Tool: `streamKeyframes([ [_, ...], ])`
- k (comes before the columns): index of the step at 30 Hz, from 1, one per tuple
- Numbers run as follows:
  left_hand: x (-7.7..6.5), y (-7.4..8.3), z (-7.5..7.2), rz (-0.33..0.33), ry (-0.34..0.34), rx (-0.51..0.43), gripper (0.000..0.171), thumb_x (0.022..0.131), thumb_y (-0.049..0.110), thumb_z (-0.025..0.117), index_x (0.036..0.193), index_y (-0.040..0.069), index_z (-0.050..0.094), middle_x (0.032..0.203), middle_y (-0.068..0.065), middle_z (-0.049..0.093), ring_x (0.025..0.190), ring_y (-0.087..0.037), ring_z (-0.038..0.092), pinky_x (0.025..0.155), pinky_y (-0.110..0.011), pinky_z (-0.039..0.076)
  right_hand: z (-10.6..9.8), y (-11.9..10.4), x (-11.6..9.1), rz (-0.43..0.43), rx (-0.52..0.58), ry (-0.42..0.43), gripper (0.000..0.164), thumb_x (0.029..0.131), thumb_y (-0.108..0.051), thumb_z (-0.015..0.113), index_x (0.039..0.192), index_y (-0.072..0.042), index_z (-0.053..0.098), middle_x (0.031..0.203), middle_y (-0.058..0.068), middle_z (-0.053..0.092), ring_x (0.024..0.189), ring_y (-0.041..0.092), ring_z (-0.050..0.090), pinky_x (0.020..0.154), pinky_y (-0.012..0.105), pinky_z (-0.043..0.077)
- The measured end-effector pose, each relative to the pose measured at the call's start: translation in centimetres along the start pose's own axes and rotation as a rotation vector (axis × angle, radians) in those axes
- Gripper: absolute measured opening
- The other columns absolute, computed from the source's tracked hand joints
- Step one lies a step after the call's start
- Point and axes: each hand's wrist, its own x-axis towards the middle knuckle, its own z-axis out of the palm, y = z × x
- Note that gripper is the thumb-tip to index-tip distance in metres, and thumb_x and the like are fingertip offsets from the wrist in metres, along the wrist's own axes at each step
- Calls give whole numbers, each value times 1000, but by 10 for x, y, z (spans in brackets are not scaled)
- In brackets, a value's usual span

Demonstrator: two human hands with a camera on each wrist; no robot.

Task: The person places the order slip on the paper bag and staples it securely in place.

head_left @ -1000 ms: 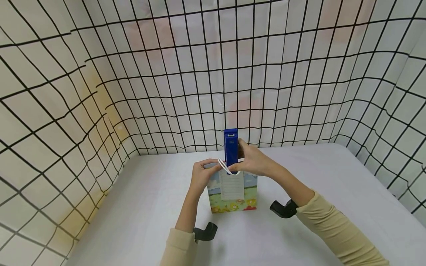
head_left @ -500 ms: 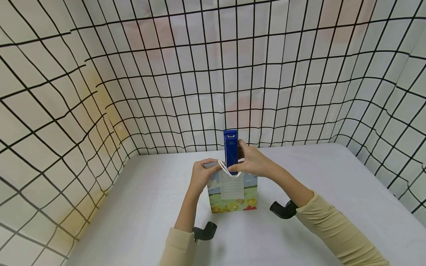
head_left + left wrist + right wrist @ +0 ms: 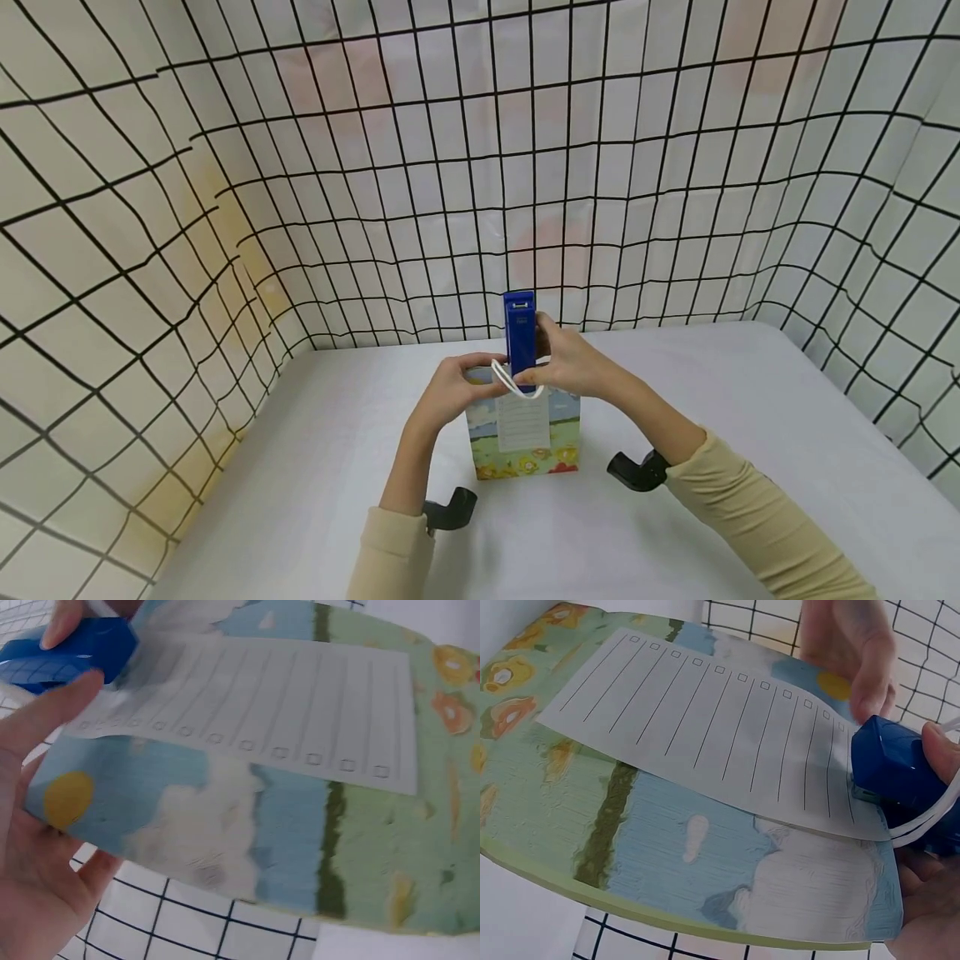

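Note:
A blue stapler (image 3: 521, 337) stands upright at the top edge of a paper gift bag (image 3: 487, 454). The bag is painted with sky, clouds and flowers. My right hand (image 3: 576, 360) grips the stapler, thumb in front. A white ruled checklist sheet (image 3: 727, 742) lies against the bag's front, its top end under the stapler's nose (image 3: 877, 761). My left hand (image 3: 444, 392) holds the bag's upper left edge, thumb in front and fingers behind, with the thumb tip close to the stapler. White cord handles (image 3: 506, 379) loop across the stapler's lower part. Whether a staple is in the paper is hidden.
A white table (image 3: 322, 467) lies under the bag. White walls with black grid netting (image 3: 465, 175) enclose the back and both sides. Black wrist mounts (image 3: 637, 472) stick out from both forearms.
My left wrist and forearm have swung slightly left, and the left thumb and fingers are spread a little wider. The right hand, stapler and bag stay nearly in place.

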Motion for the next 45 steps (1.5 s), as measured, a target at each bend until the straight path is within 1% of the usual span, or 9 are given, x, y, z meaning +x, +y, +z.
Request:
streamKeyframes([
  [7,-2,15,-2,10,-34,264,52,70,39,74,117,19,63,116,1,63,106,-18,57,85,-41,47,-1,0,-1,5,-9,1,80,81,-25,68,138,-1,19,116,19,57,107,29,56,89,47,45],
  [13,0,21,5,43,-9,432,59,70,46,72,120,16,60,105,0,68,84,-13,60,74,-32,49,0,1,1,9,17,-2,81,81,-24,68,139,-1,18,118,19,57,108,30,55,90,46,45],
  [21,-1,23,8,97,7,435,56,72,37,73,120,9,60,106,-6,68,80,-14,59,71,-29,48,-2,-3,-3,35,-19,-36,79,81,-28,68,138,-3,20,122,19,55,113,32,54,92,47,45],
  [28,0,21,8,138,18,433,51,72,38,73,115,11,64,107,-4,68,101,-20,62,85,-38,48,-2,-2,-11,-4,-149,-97,92,77,-50,64,140,-1,18,129,18,51,120,31,49,97,47,41],
  [33,0,25,9,184,36,539,52,72,45,70,113,13,65,98,-2,71,76,-13,61,68,-28,48,1,1,-13,-80,-197,-62,89,77,-54,57,138,0,21,124,19,55,114,30,54,95,46,43],
  [36,-1,27,10,232,53,613,53,72,49,67,111,12,66,93,-1,71,65,-11,56,61,-23,43,5,2,-15,-93,-239,-31,87,80,-50,56,140,1,19,123,19,56,113,30,55,95,46,42],
  [39,-2,26,12,281,71,660,54,75,50,65,111,10,65,94,-2,71,71,-11,62,64,-23,46,8,2,-15,-98,-261,-2,84,84,-41,59,141,3,16,123,20,56,113,32,55,95,47,41],
  [42,-2,24,13,313,82,670,54,77,50,63,111,9,64,95,-3,71,78,-14,66,68,-25,49,10,2,-15,-99,-269,21,80,86,-32,60,141,4,15,124,22,55,113,33,55,95,47,41],
  [45,-1,22,14,335,92,657,52,77,48,62,107,7,63,93,-5,71,76,-16,65,67,-27,49,12,2,-15,-82,-271,39,78,87,-28,59,141,5,14,125,22,54,114,33,54,96,47,41],
])
